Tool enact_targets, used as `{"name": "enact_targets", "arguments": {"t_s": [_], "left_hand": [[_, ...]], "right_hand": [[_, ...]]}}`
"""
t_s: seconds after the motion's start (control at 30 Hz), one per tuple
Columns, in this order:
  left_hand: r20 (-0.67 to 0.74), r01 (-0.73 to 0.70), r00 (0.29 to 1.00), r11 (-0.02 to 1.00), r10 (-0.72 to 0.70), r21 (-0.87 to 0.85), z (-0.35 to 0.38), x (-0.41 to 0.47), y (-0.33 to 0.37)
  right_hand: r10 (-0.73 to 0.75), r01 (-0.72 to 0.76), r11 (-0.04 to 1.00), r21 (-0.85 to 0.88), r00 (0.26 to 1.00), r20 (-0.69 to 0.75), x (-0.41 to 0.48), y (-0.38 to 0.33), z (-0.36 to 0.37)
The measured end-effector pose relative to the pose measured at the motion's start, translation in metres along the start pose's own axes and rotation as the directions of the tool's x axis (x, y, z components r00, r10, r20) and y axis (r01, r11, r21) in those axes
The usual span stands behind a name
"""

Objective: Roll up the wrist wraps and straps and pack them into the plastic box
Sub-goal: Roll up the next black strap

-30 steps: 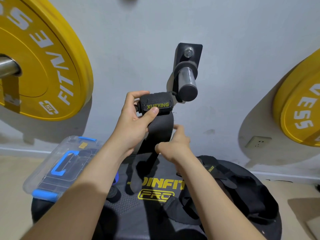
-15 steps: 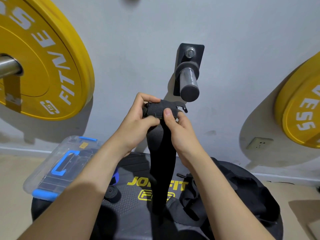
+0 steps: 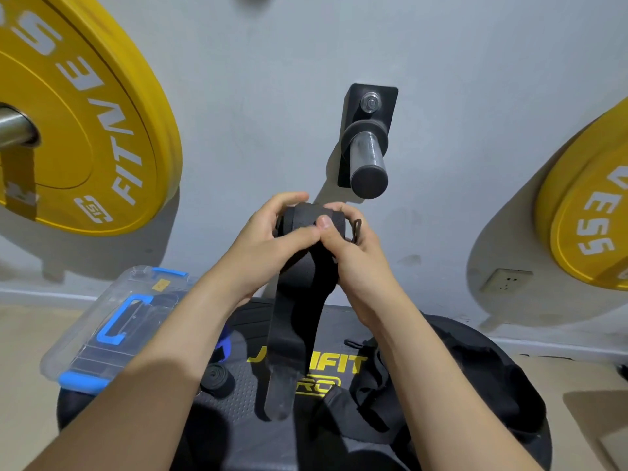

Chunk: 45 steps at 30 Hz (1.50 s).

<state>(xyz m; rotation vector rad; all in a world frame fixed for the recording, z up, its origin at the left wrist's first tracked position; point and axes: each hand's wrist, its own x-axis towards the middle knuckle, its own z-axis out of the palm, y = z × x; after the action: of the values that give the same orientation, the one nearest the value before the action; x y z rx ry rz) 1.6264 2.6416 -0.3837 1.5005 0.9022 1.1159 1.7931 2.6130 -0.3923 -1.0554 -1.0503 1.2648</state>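
A black wrist wrap (image 3: 294,321) is held up in front of me, its top end rolled into a tight coil and its loose tail hanging down to the platform. My left hand (image 3: 268,246) grips the coil from the left. From the right, my right hand (image 3: 353,253) pinches it, thumb on top. A clear plastic box with a blue handle and clips (image 3: 112,328) stands at the lower left, lid on. One rolled black strap (image 3: 217,379) lies on the platform beside the box. A loose heap of black straps (image 3: 452,389) lies at the right.
A dark round platform with yellow lettering (image 3: 339,365) carries the box and straps. Yellow weight plates hang on the wall at the left (image 3: 85,124) and right (image 3: 591,219). A steel peg on a black bracket (image 3: 368,154) juts from the wall just above my hands.
My right hand rose from the hanging tail to the coil and now pinches it. The printed label has been rolled out of sight, and the hanging tail is shorter.
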Motion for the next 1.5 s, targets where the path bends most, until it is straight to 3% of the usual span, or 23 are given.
{"name": "enact_targets", "arguments": {"t_s": [0.07, 0.13, 0.33, 0.47, 0.53, 0.6, 0.67, 0.73, 0.87, 1.03, 1.27, 1.4, 1.5], "left_hand": [[0.016, 0.063, 0.998, 0.998, -0.063, -0.021, 0.001, 0.001, -0.002], [-0.018, 0.03, 0.999, 0.998, -0.029, 0.049, 0.0, 0.001, -0.003], [-0.014, -0.141, 0.989, 0.97, 0.147, 0.197, -0.006, 0.001, -0.003], [0.036, -0.171, 0.985, 0.956, 0.167, 0.237, -0.004, -0.002, -0.004], [0.006, -0.103, 0.995, 0.983, 0.103, 0.152, -0.006, -0.001, -0.001], [-0.015, 0.054, 0.998, 0.998, -0.054, 0.034, -0.007, 0.0, 0.002], [-0.007, 0.186, 0.982, 0.982, -0.186, 0.031, -0.008, 0.002, 0.0], [0.066, 0.214, 0.974, 0.975, -0.217, 0.057, -0.008, 0.001, -0.002], [0.011, 0.161, 0.987, 0.984, -0.162, 0.077, -0.007, 0.0, -0.003], [-0.055, 0.043, 0.998, 0.988, -0.035, 0.151, -0.01, 0.001, -0.01], [-0.181, -0.035, 0.981, 0.984, 0.067, 0.175, -0.01, 0.004, -0.009], [-0.193, 0.065, 0.979, 0.998, -0.058, 0.025, -0.01, 0.008, -0.009], [-0.158, 0.121, 0.98, 0.993, -0.117, 0.016, -0.01, 0.011, -0.012]], "right_hand": [[-0.073, 0.073, 0.996, -0.049, 0.997, 0.002, 0.0, 0.0, 0.0], [-0.114, 0.113, 0.991, -0.068, 0.993, -0.011, 0.0, 0.001, 0.002], [0.077, -0.078, 0.996, -0.036, 0.997, -0.03, 0.002, -0.005, 0.001], [0.071, -0.072, 0.994, -0.088, 0.997, -0.022, 0.003, -0.004, -0.004], [0.013, -0.015, 0.995, -0.097, 1.0, -0.015, 0.002, -0.004, -0.002], [-0.041, 0.042, 0.991, -0.125, 0.999, 0.009, 0.0, -0.003, 0.001], [-0.065, 0.068, 0.988, -0.137, 0.997, 0.032, -0.002, -0.002, 0.003], [-0.06, 0.064, 0.989, -0.135, 0.998, 0.033, -0.002, -0.002, 0.003], [0.024, -0.018, 0.993, -0.113, 0.998, 0.052, -0.001, -0.002, -0.001], [0.109, -0.095, 0.973, -0.209, 0.992, 0.059, 0.0, 0.003, -0.001], [0.138, -0.14, 0.979, -0.149, 0.99, -0.02, 0.0, 0.002, 0.001], [0.085, -0.084, 0.996, -0.011, 0.996, 0.013, -0.002, -0.006, -0.002], [0.052, -0.055, 0.985, 0.163, 0.998, 0.018, 0.002, -0.01, -0.006]]}}
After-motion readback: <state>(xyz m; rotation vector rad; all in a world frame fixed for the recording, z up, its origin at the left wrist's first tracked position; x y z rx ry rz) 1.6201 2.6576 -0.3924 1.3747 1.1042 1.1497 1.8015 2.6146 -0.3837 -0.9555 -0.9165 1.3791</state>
